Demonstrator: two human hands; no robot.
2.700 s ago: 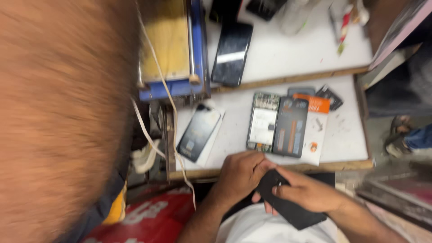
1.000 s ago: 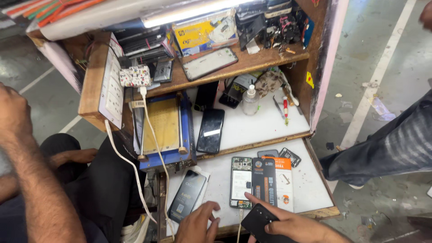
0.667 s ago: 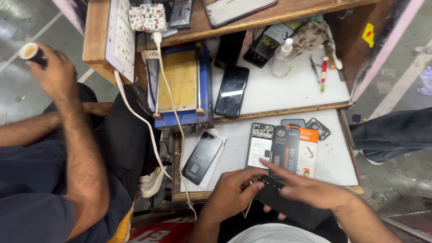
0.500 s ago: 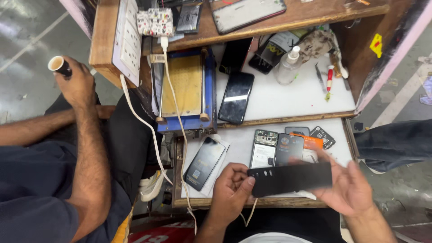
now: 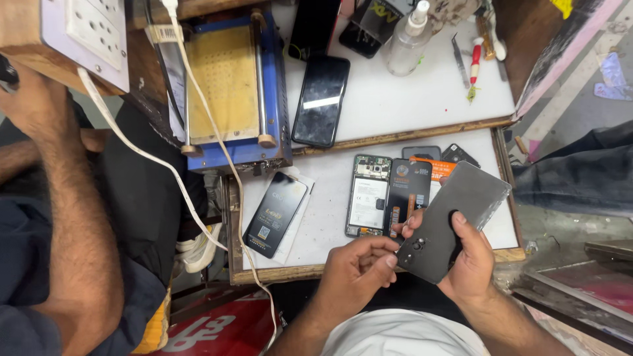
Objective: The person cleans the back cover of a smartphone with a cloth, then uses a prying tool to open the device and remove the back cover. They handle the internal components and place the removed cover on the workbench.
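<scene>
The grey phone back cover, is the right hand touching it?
Touching. The head view shows the right hand gripping the grey back cover, thumb pressed flat on it.
</scene>
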